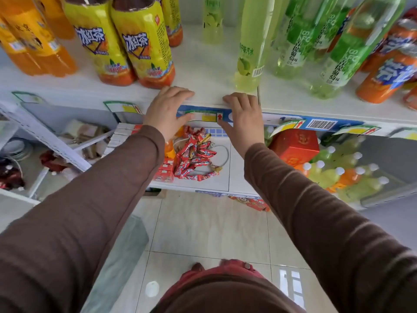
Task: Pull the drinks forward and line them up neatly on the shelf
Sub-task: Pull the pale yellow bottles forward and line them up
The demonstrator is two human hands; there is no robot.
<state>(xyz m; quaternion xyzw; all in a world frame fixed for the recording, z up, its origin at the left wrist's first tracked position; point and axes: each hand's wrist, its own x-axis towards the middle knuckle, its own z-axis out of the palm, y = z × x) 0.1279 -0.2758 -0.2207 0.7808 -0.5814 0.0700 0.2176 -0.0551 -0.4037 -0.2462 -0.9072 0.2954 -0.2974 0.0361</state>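
Note:
Both hands rest on the front edge of the white shelf (203, 71), fingers curled over its lip and holding no bottle. My left hand (165, 109) sits just in front of two yellow iced-tea bottles (144, 41). My right hand (242, 114) is just below a pale lime soda bottle (250, 53) standing near the edge. Another lime bottle (213, 19) stands far back on the shelf. Orange juice bottles (38, 41) fill the left end. Green grape soda bottles (338, 48) and orange soda bottles (388, 71) lean at the right.
Price tags (204, 116) hang along the shelf lip between my hands. The lower shelf holds red snack packets (196, 152), a red box (294, 145) and several small bottles (338, 172). A tiled floor (209, 233) lies below.

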